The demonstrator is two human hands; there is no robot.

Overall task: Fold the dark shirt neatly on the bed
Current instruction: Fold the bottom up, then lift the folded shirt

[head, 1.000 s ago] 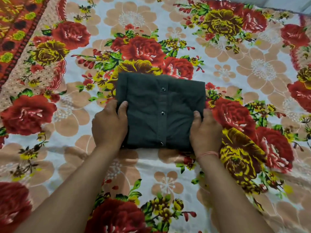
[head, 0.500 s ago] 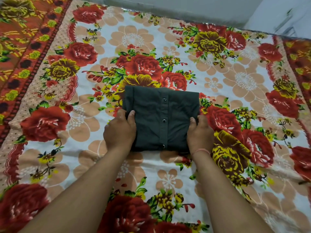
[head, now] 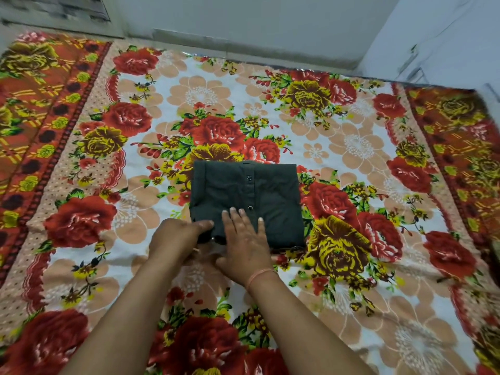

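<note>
The dark shirt (head: 259,190) lies folded into a compact rectangle in the middle of the bed, its button placket facing up. My left hand (head: 178,236) curls around the shirt's near left corner, fingers tucked at the edge. My right hand (head: 243,244) lies flat on the shirt's near edge, fingers spread and palm down. An orange thread circles my right wrist. Both hands cover the near left part of the shirt.
The bed carries a floral sheet (head: 351,147) with red and yellow roses and orange-red borders at both sides. A pale wall (head: 257,25) runs along the far edge, and a white surface (head: 446,44) rises at the far right.
My right hand has moved from the shirt's right edge to the near left part and now lies flat on it. My left hand has shifted to the near left corner. The view has pulled back.
</note>
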